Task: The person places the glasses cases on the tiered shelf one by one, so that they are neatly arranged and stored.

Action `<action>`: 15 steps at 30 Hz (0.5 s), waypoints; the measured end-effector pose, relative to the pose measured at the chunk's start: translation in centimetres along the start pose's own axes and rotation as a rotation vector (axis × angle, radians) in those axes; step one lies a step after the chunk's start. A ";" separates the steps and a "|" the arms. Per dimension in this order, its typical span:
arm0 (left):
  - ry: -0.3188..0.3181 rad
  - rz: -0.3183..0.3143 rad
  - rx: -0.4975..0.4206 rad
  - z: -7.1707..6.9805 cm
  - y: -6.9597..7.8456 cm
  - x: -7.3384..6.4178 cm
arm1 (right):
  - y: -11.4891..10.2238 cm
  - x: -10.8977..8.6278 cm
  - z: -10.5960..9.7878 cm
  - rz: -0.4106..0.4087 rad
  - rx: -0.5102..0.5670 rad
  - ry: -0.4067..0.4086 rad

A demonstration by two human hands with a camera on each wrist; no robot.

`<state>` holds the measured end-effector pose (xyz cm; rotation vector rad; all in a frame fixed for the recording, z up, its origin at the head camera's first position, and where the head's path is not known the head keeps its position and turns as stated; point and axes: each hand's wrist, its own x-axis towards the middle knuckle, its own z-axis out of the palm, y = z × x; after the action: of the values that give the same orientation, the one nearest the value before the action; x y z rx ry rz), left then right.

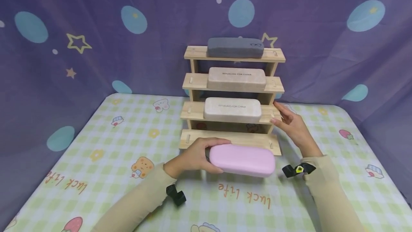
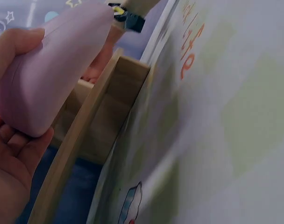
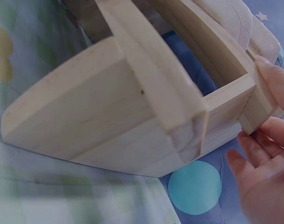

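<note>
A pink glasses case (image 1: pixel 243 159) is gripped at its left end by my left hand (image 1: pixel 200 156), in front of the lowest step of a wooden tiered rack (image 1: pixel 231 138). The left wrist view shows the pink case (image 2: pixel 58 65) between thumb and curled fingers, raised off the cloth. My right hand (image 1: pixel 297 131) holds the right end of the rack's second step from the bottom. In the right wrist view that hand (image 3: pixel 268 154) pinches the step's end (image 3: pixel 256 112), thumb on top and fingers beneath.
On the rack's upper steps lie a dark grey glasses case (image 1: pixel 235 48), a beige case (image 1: pixel 236 80) and a whitish case (image 1: pixel 232 109). A green checked tablecloth (image 1: pixel 128 146) covers the table. Behind it hangs a purple curtain (image 1: pixel 180 28) with stars.
</note>
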<state>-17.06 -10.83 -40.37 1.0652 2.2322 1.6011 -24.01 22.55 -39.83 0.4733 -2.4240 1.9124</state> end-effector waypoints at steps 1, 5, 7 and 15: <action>-0.001 0.002 0.001 -0.2 0.0 0.1 | 0.0 0.0 0.0 0.001 -0.003 0.002; -0.007 -0.003 -0.009 -0.8 -0.3 0.3 | 0.0 -0.1 -0.1 0.010 -0.018 0.007; -0.003 -0.010 -0.017 -1.1 -0.4 0.5 | 0.1 -0.1 -0.1 0.011 -0.015 0.003; 0.034 -0.046 0.007 -2.2 -0.9 1.2 | 0.0 -0.1 0.1 -0.010 0.024 -0.013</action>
<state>-19.48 -11.85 -39.96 0.9883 2.2687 1.6057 -23.91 22.52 -39.89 0.5001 -2.4042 1.9428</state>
